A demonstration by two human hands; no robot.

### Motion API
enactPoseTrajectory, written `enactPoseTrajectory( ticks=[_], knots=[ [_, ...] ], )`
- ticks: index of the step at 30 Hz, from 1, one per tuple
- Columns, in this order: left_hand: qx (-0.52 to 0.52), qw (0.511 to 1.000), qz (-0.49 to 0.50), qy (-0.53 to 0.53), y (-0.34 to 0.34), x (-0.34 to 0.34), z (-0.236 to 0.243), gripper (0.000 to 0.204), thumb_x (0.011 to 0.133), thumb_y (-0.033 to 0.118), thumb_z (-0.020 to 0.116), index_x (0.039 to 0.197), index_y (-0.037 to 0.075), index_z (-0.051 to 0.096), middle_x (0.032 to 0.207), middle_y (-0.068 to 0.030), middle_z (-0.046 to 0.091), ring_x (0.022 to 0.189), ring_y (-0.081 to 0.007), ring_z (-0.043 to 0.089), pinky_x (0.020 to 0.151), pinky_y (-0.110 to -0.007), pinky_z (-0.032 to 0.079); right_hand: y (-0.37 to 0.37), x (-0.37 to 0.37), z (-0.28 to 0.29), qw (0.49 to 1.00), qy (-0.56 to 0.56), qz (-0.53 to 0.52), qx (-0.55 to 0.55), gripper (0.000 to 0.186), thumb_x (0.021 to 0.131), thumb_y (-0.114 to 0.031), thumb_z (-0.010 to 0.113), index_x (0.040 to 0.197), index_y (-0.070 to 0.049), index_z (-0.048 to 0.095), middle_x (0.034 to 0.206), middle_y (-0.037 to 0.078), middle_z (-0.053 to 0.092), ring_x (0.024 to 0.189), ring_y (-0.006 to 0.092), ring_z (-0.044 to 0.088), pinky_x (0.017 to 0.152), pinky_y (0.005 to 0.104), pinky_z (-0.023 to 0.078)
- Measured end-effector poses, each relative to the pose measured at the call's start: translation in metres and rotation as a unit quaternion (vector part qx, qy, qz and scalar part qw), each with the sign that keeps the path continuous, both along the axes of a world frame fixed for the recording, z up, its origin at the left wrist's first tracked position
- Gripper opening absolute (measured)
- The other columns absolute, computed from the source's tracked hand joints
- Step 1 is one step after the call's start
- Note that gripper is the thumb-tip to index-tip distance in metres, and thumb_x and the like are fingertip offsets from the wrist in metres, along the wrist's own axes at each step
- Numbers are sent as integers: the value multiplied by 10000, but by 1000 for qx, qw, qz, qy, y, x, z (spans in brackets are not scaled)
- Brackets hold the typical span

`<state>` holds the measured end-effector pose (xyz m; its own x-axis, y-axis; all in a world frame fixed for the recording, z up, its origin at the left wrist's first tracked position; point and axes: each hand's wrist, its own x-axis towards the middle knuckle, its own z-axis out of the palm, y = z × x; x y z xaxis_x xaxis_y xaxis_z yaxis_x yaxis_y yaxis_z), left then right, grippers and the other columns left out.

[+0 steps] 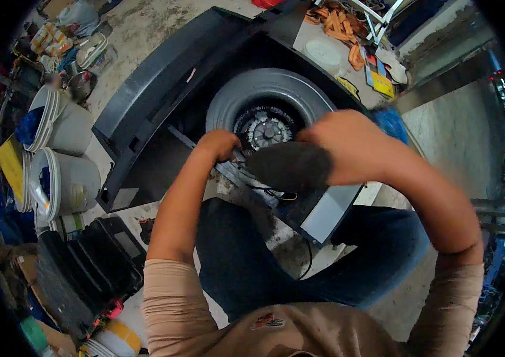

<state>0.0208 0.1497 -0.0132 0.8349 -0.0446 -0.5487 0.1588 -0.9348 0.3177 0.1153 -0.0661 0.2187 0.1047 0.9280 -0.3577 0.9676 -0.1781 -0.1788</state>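
In front of me lies a dark appliance housing [169, 83], open on its upper side. Inside it sits a round grey blower casing [264, 80], with a fan wheel [268, 132] showing in its opening. My left hand [219, 146] is closed at the casing's near left edge; what its fingers grip is hidden. My right hand [347, 146], slightly blurred, is closed on a dark, rough-looking oval thing [291, 166] whose kind I cannot make out. That thing covers part of the casing's near side. Thin wires [270, 189] and a light metal strip [234, 175] show below it.
My bent legs [234, 238] are close to the housing's near edge, where a black cable [310, 262] hangs. White buckets [77, 184] and a black case [95, 262] stand to the left. Orange straps [341, 27] and a white lid [322, 52] lie at the far right.
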Motion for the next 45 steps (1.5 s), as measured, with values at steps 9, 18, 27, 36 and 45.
enactPoseTrajectory(
  ticks=[9,18,27,36,45],
  knots=[
    [-586,634,490,-123,35,3,-17,116,833,134,532,922,60,542,806,-67,561,697,-167,545,649,-295,460,-152,13,-21,738,321,-550,222,384,641,-59,684,1017,-20,617,926,56,626,851,181,568,778,307,454],
    [-692,440,555,-140,-47,7,-2,136,923,120,463,973,12,527,882,-99,593,657,-121,526,590,-241,491,-171,23,-63,627,463,-575,250,417,638,-88,693,1038,-16,601,980,61,620,898,189,559,828,325,433],
    [-805,272,504,-157,-74,3,10,101,893,177,558,917,80,540,774,-5,520,647,-77,484,564,-188,432,-174,21,-64,672,448,-545,227,417,590,-37,646,1005,-30,608,920,25,604,860,165,532,774,318,425],
    [-833,214,480,-172,-86,5,19,109,898,193,550,914,85,551,793,-12,538,661,-90,491,572,-193,437,-186,29,-69,660,473,-538,226,392,640,-70,684,1024,-36,615,981,50,622,917,179,550,843,314,422],
    [-795,236,524,-192,-88,5,27,100,899,193,548,893,94,555,791,-22,541,658,-97,497,564,-200,441,-186,27,-71,656,460,-553,229,394,638,-71,692,1022,-29,616,984,52,626,909,179,557,836,313,427]
  ],
)
